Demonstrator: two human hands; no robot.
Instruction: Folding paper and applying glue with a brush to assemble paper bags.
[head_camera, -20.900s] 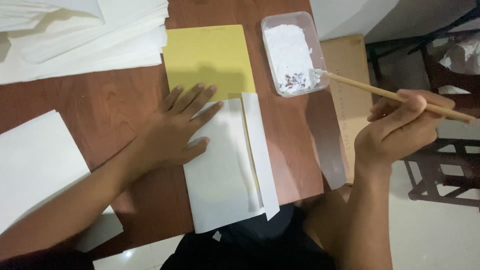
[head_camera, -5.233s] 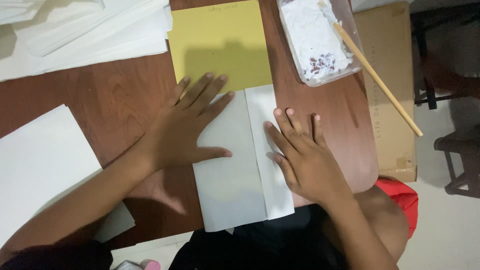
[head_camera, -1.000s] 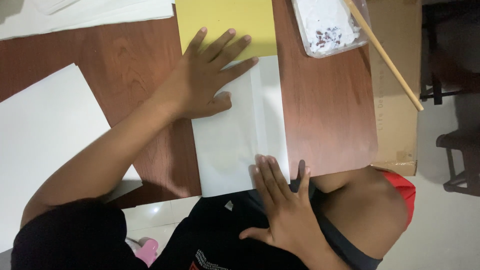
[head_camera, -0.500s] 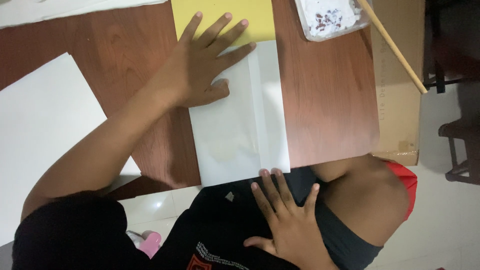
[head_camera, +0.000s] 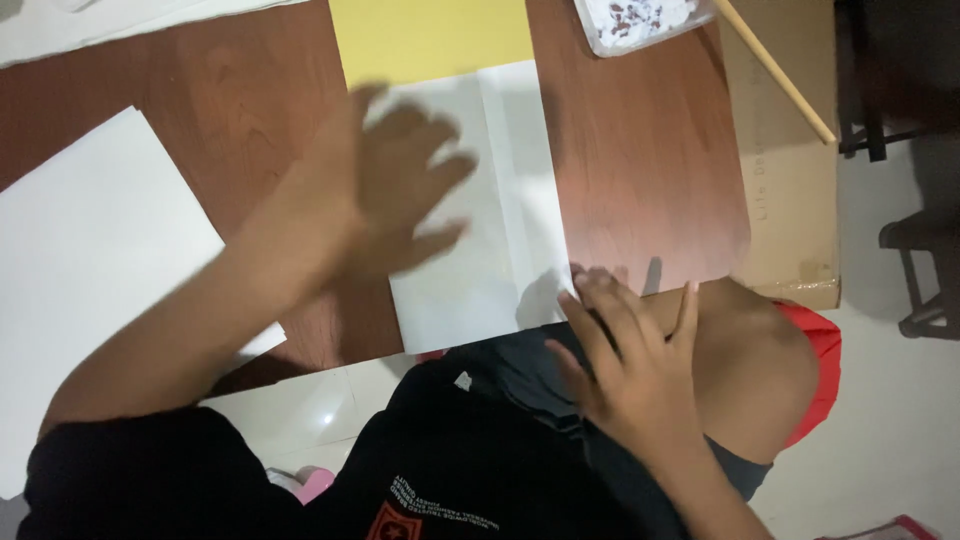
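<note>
Left hand (head_camera: 385, 190) flat, fingers spread, blurred over folded white paper (head_camera: 470, 200); right hand (head_camera: 625, 360) open at counter (head_camera: 640, 160) edge, holding nothing. Paper likely light, limp, creasable: grip edges.

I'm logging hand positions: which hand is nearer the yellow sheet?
Left. The left hand, blurred, is over the white folded paper just below the yellow sheet; the right hand is off the table's near edge.

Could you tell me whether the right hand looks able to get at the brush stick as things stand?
Probably yes: the right hand is empty at the table edge, and bare tabletop lies between it and the stick.
</note>
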